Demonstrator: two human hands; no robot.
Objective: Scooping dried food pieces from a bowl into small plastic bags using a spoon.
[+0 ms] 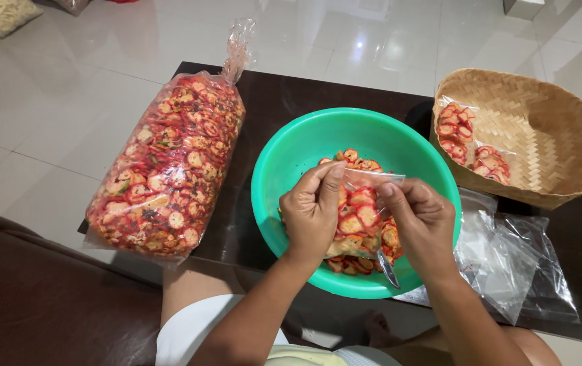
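I am holding a small clear plastic bag [362,217] part-filled with red-and-yellow spiced chips, keeping it upright over the middle of the green plastic bowl [284,163]. My left hand [312,213] is pinching the bag's left top edge, thumb and forefinger closed tight on the film. My right hand [423,224] is pinching the right top edge in the same way, fingers narrow and closed on the plastic, so the mouth of the bag is being stretched between the two hands. A metal spoon [388,270] is showing below my right hand; it appears to be tucked under that palm, though the grip itself is hidden from view.

More loose chips [357,161] are lying in the bowl behind and under the bag. The bowl is sitting on a dark low table [284,95].

To the left, touching nothing else, a large clear sack [169,169] packed with the same chips is lying lengthwise on the table, its twisted neck pointing to the far side. To the far right, a woven bamboo basket [548,135] is holding two small filled packets [470,146]. Just near of the basket, a pile of empty clear bags [508,257] is lying on the table's right near part.
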